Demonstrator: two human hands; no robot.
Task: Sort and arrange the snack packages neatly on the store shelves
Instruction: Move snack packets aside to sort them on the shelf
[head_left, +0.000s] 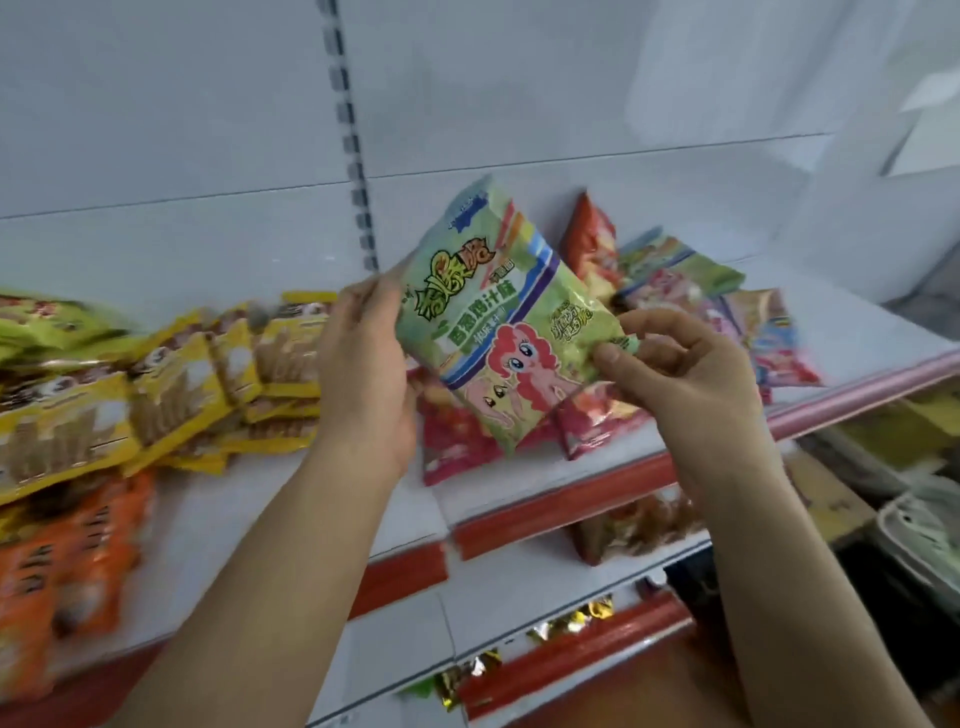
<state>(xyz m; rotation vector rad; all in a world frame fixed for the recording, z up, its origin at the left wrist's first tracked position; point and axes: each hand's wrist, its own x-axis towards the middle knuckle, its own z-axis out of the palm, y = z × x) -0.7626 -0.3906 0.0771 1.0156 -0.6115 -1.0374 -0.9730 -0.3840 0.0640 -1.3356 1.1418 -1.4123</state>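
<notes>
Above the shelf (597, 457), I hold the green pack (498, 312) between both hands, long axis from eleven to five o'clock. My left hand (363, 364) grips its left edge; my right hand (680, 364) fingers (613, 358) pinch its right corner, nearer the matching packs (680, 265) at two o'clock.

2 bare forearms rise from the bottom edge, each ending in a bare hand: the left hand (363, 364) and the right hand (691, 374). No sleeve covers either arm as far back from the hands as the view reaches (the wrists carry no watch, band or ring). Fingernails are short and plain.
</notes>
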